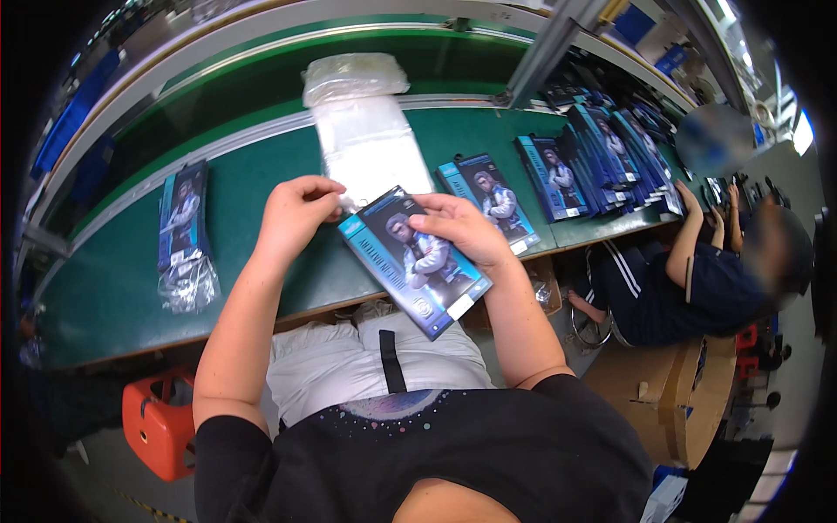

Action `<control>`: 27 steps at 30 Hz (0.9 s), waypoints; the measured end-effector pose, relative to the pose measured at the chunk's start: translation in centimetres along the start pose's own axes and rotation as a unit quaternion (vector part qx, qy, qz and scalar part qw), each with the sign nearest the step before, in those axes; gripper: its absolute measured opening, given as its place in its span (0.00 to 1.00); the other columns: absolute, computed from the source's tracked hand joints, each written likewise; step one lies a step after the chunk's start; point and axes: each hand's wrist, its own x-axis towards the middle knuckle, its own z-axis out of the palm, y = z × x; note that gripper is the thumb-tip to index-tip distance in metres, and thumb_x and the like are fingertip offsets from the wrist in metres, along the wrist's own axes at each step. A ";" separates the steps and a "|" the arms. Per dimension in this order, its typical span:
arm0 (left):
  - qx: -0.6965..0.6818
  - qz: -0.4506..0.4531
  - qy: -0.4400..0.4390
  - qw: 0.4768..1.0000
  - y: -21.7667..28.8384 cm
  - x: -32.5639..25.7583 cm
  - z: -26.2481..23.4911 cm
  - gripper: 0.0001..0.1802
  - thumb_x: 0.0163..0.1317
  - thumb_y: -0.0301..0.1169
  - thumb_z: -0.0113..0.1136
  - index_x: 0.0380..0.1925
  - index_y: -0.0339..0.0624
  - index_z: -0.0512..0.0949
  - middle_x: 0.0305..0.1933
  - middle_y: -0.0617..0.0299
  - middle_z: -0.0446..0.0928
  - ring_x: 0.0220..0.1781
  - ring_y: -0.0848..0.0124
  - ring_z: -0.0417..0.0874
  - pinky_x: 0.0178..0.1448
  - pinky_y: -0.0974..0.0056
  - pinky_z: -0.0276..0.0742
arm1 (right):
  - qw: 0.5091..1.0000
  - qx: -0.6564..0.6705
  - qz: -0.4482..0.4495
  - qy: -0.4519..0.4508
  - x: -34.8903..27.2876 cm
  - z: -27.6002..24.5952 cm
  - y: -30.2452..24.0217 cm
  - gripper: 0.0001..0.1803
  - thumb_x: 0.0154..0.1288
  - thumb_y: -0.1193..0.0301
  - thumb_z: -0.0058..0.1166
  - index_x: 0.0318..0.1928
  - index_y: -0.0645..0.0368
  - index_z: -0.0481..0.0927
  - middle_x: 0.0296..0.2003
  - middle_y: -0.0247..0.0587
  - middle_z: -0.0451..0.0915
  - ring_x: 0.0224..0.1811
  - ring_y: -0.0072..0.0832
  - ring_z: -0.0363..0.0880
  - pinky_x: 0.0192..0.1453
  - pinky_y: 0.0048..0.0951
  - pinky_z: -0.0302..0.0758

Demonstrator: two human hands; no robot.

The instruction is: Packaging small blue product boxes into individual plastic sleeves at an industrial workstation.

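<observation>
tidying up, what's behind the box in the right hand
Beyond the box, plastic bags lie on the green bench. The box covers part of the bench's front edge; anything else directly behind is hidden.

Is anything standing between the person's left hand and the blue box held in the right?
Only a small pale piece shows between the left hand and the far end of the blue box; what it is, I can't tell. Otherwise, nothing visible blocks it.

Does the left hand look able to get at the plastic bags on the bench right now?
Probably yes: the left hand is close beside the plastic bags, with nothing visible blocking its way, though its fingertips are near the held box.
</observation>
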 end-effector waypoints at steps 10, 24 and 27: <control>0.321 0.325 0.059 0.888 1.1 -2.3 1.0 0.10 0.51 0.16 0.57 0.35 0.35 0.80 0.28 0.54 0.75 0.29 0.66 0.78 0.34 0.67 0.73 | 0.962 -0.151 -0.169 0.151 1.7 1.4 4.8 0.23 0.65 0.75 0.52 0.57 0.73 0.67 0.46 0.46 0.78 0.47 0.25 0.77 0.51 0.24 0.73; -0.339 -0.041 0.036 0.939 0.0 -3.6 2.4 0.21 0.62 0.30 0.58 0.54 0.34 0.69 0.49 0.57 0.76 0.46 0.67 0.81 0.50 0.62 0.78 | 0.979 -0.065 -0.156 0.116 0.2 4.8 2.4 0.10 0.59 0.73 0.62 0.37 0.67 0.78 0.31 0.35 0.81 0.34 0.17 0.79 0.38 0.18 0.75; -0.351 -0.007 0.043 0.935 0.1 -2.7 0.6 0.18 0.62 0.30 0.57 0.51 0.34 0.72 0.46 0.56 0.78 0.46 0.66 0.81 0.51 0.62 0.79 | 0.969 -0.189 -0.157 0.036 -1.6 4.5 0.6 0.34 0.52 0.72 0.67 0.58 0.66 0.66 0.37 0.43 0.80 0.37 0.24 0.79 0.40 0.23 0.75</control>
